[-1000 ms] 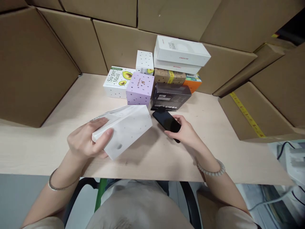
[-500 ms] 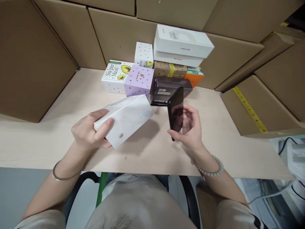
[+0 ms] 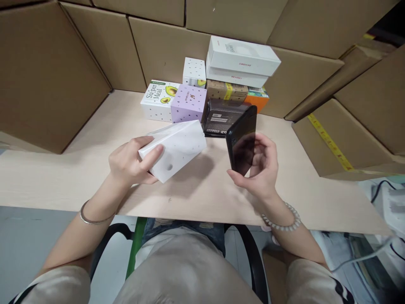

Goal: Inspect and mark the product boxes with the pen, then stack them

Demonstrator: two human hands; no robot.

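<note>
My left hand is closed around one end of a white box with small dark dots, held tilted above the table. In my right hand is a dark smartphone, nearly upright, gripped by its lower edge and side between thumb and fingers. The phone and the box are apart from each other. Just behind them on the table stand a purple dotted box and a black box with printed labels, which the phone partly covers.
A white avocado-printed box and a small white dotted box stand at the back. White power bank boxes lie stacked over a brown taped box and an orange box. Cardboard cartons wall the table.
My left hand and the white box have shifted slightly right and up in view. The smartphone has moved a little right and turned, showing more of its face. Both grips are unchanged.
</note>
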